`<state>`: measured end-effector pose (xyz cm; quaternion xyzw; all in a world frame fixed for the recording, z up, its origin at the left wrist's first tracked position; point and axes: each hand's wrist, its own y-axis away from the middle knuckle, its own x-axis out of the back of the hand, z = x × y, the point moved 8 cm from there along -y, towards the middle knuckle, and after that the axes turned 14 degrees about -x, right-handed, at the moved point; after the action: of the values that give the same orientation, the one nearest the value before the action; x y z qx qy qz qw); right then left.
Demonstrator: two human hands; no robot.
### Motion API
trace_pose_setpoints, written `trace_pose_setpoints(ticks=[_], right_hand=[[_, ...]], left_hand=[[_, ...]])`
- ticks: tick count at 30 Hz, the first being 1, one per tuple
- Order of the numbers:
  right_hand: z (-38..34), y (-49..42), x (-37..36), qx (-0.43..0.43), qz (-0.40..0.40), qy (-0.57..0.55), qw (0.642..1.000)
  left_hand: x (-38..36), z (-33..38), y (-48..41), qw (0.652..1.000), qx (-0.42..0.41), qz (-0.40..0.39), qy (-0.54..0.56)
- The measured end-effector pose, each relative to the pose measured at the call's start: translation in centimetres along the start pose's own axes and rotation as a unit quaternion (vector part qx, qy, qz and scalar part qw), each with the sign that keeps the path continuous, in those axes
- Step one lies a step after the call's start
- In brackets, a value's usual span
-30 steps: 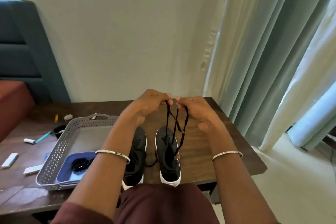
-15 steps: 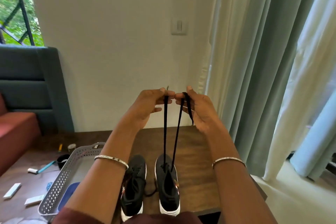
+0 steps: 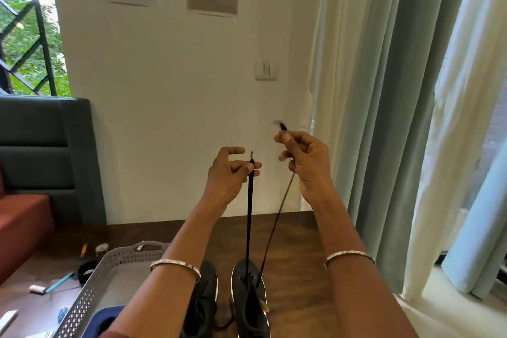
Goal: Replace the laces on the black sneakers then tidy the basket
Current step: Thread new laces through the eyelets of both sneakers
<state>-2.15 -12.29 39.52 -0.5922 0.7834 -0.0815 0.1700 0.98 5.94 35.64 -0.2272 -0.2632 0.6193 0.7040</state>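
Two black sneakers stand side by side on the wooden table: the left sneaker [image 3: 203,302] partly behind my left forearm, the right sneaker [image 3: 251,299] beside it. A black lace [image 3: 249,217] runs from the right sneaker's front eyelets straight up in two taut strands. My left hand [image 3: 229,175] pinches one lace end near its tip. My right hand [image 3: 304,162], raised higher and to the right, pinches the other end, the tip sticking out above the fingers. The grey perforated basket [image 3: 109,263] lies to the left of the sneakers.
A blue tray [image 3: 107,318] sits inside the basket. Small items lie left of it: a pen [image 3: 59,284], a black roll [image 3: 86,273], a yellow piece [image 3: 83,250], white pieces. A sofa [image 3: 33,173] stands at left, curtains [image 3: 397,118] at right, the wall close behind the table.
Both hands have risen and drawn the lace up taut from the right sneaker. They were touching; now they are apart, the right hand higher. The view has tilted upward.
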Motion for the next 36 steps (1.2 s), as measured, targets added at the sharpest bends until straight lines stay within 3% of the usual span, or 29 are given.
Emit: trace_pose_setpoints(ticks=[4, 11, 20, 36], right_hand=[[2.5, 0.0, 0.6, -0.041, 0.020, 0.011, 0.999], [9.4, 1.9, -0.8, -0.163, -0.018, -0.105, 0.981], [10.1, 2.1, -1.0, -0.161, 0.046, -0.122, 0.978], [10.5, 1.7, -3.0, -0.211, 0.041, -0.209, 0.954]], left_hand=[[-0.1, -0.9, -0.3, 1.000, 0.018, 0.010, 0.018], [-1.4, -2.9, 0.0, 0.990, 0.080, 0.040, 0.105], [-3.0, -4.0, 0.4, 0.982, 0.113, 0.055, 0.144], [-2.6, -3.9, -0.7, 0.986, 0.093, 0.085, 0.113]])
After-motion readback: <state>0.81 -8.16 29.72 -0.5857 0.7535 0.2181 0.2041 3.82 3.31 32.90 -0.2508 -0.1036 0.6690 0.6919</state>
